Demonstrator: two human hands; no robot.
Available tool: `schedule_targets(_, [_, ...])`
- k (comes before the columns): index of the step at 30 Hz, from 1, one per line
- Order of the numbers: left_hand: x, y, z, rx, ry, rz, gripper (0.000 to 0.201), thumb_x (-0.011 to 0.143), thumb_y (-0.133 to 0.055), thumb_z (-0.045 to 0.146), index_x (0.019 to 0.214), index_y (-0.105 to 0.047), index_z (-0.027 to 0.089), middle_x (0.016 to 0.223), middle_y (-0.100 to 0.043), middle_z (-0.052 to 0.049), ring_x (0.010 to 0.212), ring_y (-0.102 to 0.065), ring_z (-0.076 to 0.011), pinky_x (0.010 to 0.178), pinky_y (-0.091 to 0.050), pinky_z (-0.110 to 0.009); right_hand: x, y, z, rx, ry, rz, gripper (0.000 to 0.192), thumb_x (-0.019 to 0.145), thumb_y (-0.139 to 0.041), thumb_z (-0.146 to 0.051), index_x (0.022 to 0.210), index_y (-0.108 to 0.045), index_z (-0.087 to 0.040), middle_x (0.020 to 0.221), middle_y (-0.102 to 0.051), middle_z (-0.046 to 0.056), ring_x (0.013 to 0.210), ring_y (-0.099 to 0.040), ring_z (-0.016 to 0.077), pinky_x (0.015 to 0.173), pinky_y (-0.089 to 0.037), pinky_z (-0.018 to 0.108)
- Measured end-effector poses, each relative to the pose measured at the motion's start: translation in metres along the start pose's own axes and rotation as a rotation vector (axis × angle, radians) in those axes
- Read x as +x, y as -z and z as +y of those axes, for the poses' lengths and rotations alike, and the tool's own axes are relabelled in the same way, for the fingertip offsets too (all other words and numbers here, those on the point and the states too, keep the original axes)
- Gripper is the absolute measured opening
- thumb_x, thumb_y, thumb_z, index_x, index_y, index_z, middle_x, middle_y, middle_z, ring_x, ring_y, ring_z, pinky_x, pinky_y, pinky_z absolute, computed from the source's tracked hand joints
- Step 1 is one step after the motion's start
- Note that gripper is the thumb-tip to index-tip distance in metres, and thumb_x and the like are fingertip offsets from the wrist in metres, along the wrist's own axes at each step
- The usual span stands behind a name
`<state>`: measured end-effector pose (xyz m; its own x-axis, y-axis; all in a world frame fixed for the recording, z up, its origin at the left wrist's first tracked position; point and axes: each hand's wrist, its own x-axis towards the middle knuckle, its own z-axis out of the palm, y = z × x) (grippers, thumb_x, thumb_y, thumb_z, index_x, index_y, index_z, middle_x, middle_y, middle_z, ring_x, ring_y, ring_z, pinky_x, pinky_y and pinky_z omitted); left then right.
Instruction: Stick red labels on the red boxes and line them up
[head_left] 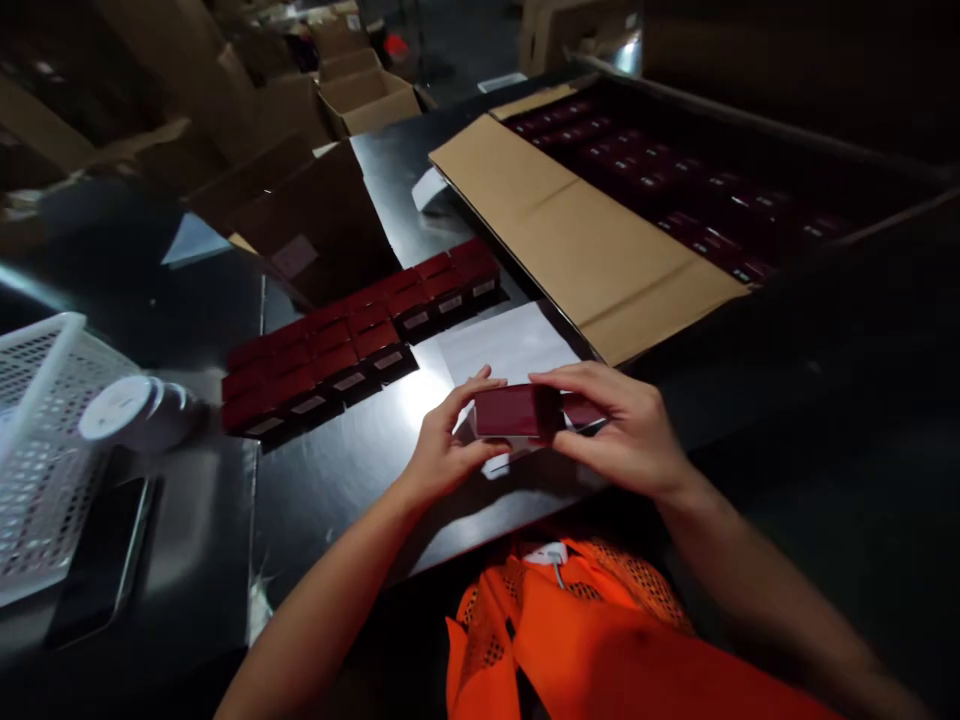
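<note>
A small dark red box (510, 410) is held just above the black table (337, 470) between both of my hands. My left hand (446, 440) grips its left end, thumb below and fingers on top. My right hand (626, 425) closes around its right end, where a red flap sticks out. A white sheet of paper (510, 340) lies on the table just beyond the box. To the left, several matching red boxes (352, 340) with white labels stand in two rows.
A large open carton (592, 230) at the back right holds several more red boxes. A white mesh basket (37, 440), a white roll of tape (124, 405) and a phone (101, 560) sit at the left. Empty cartons (360, 95) stand behind. An orange vest (592, 640) is below.
</note>
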<state>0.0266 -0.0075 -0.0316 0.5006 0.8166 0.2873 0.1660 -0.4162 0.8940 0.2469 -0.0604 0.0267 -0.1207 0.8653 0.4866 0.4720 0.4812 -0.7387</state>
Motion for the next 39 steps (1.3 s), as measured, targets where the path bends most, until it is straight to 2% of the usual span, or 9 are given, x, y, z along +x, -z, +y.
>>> schedule_targets(3, [0.003, -0.001, -0.001, 0.447, -0.019, -0.136, 0.086, 0.076, -0.075, 0.059, 0.144, -0.044, 0.019, 0.149, -0.048, -0.021, 0.147, -0.032, -0.0414, 0.119, -0.025, -0.065, 0.035, 0.008, 0.001, -0.124, 0.027, 0.017, 0.049, 0.078, -0.074, -0.014, 0.125, -0.066, -0.026, 0.116, -0.071, 0.004, 0.098, -0.07, 0.0232, 0.087, -0.059, 0.034])
schedule_targets(7, [0.0, -0.006, 0.003, 0.674, -0.174, -0.406, 0.069, 0.083, -0.061, 0.067, 0.131, -0.06, 0.018, 0.139, -0.056, -0.019, 0.137, -0.042, -0.0394, 0.114, -0.033, -0.059, 0.101, -0.018, 0.016, -0.201, 0.126, -0.19, 0.05, 0.073, -0.071, -0.006, 0.12, -0.066, -0.021, 0.116, -0.071, 0.005, 0.103, -0.068, 0.0246, 0.092, -0.056, 0.037])
schedule_targets(10, [-0.004, -0.007, 0.006, 0.71, -0.221, -0.419, 0.068, 0.083, -0.058, 0.07, 0.129, -0.062, 0.02, 0.136, -0.058, -0.017, 0.13, -0.047, -0.0374, 0.11, -0.037, -0.057, 0.142, -0.058, 0.033, -0.224, 0.167, -0.325, 0.041, 0.067, -0.071, -0.001, 0.105, -0.07, -0.018, 0.105, -0.072, 0.005, 0.1, -0.068, 0.0248, 0.093, -0.055, 0.039])
schedule_targets(14, [-0.005, -0.007, 0.008, 0.737, -0.218, -0.426, 0.066, 0.082, -0.056, 0.073, 0.124, -0.064, 0.022, 0.137, -0.057, -0.016, 0.129, -0.046, -0.0369, 0.106, -0.037, -0.059, 0.16, -0.103, 0.055, -0.218, 0.171, -0.277, 0.035, 0.066, -0.074, -0.003, 0.097, -0.068, -0.017, 0.11, -0.062, 0.008, 0.098, -0.064, 0.0234, 0.089, -0.057, 0.038])
schedule_targets(19, [-0.001, -0.005, 0.008, 0.768, -0.208, -0.458, 0.061, 0.083, -0.057, 0.073, 0.115, -0.066, 0.021, 0.129, -0.06, -0.014, 0.125, -0.048, -0.0357, 0.102, -0.038, -0.057, 0.158, -0.12, 0.065, -0.212, 0.153, -0.185, 0.043, 0.068, -0.077, -0.005, 0.107, -0.062, -0.017, 0.112, -0.053, 0.01, 0.099, -0.061, 0.024, 0.086, -0.059, 0.039])
schedule_targets(25, [-0.001, 0.001, 0.009, 0.76, -0.2, -0.412, 0.054, 0.082, -0.059, 0.071, 0.1, -0.07, 0.022, 0.117, -0.064, -0.013, 0.114, -0.053, -0.0338, 0.1, -0.036, -0.058, 0.131, -0.049, 0.034, -0.194, 0.266, -0.144, 0.044, 0.077, -0.084, -0.03, 0.114, -0.064, -0.02, 0.114, -0.062, 0.008, 0.108, -0.061, 0.0247, 0.099, -0.053, 0.04])
schedule_targets(31, [0.003, 0.007, 0.01, 0.768, -0.154, -0.362, 0.045, 0.077, -0.075, 0.049, 0.11, -0.066, 0.02, 0.113, -0.065, -0.012, 0.115, -0.054, -0.0345, 0.106, -0.036, -0.06, 0.038, 0.049, 0.031, -0.25, 0.04, -0.474, 0.028, 0.088, -0.074, -0.038, 0.111, -0.073, -0.021, 0.105, -0.073, 0.006, 0.097, -0.069, 0.0226, 0.09, -0.056, 0.038])
schedule_targets(35, [-0.001, -0.001, 0.003, 0.698, -0.228, -0.334, 0.061, 0.084, -0.067, 0.042, 0.137, -0.052, 0.015, 0.138, -0.056, -0.017, 0.137, -0.044, -0.0361, 0.115, -0.032, -0.058, -0.013, 0.06, 0.07, -0.241, -0.001, -0.575, 0.036, 0.089, -0.074, -0.036, 0.122, -0.071, -0.023, 0.129, -0.067, 0.011, 0.133, -0.053, 0.0308, 0.111, -0.045, 0.05])
schedule_targets(39, [-0.004, -0.012, -0.001, 0.706, -0.235, -0.355, 0.073, 0.09, -0.057, 0.06, 0.145, -0.044, 0.014, 0.147, -0.049, -0.02, 0.142, -0.039, -0.0378, 0.114, -0.035, -0.057, -0.036, 0.048, 0.082, -0.289, -0.058, -0.487, 0.045, 0.089, -0.075, -0.033, 0.132, -0.065, -0.025, 0.135, -0.063, 0.012, 0.131, -0.055, 0.0318, 0.11, -0.046, 0.052])
